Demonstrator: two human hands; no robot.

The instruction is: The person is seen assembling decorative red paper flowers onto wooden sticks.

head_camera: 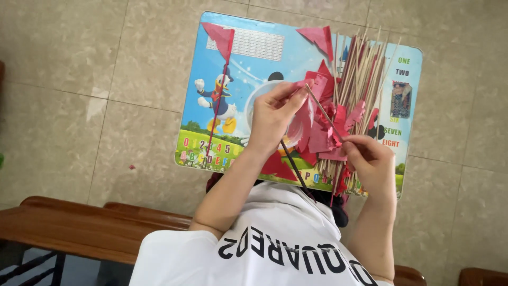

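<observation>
Stick pinched in both my hands — left hand grips its top end, right hand its lower end over the red paper flags at 12 o'clock on the small table — I judge mid-attach, next needs paper wrapped tight.

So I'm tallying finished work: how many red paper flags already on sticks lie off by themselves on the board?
1: a finished flag lies at the board's left side, its stick running down. More may hide in the stick pile.
</observation>
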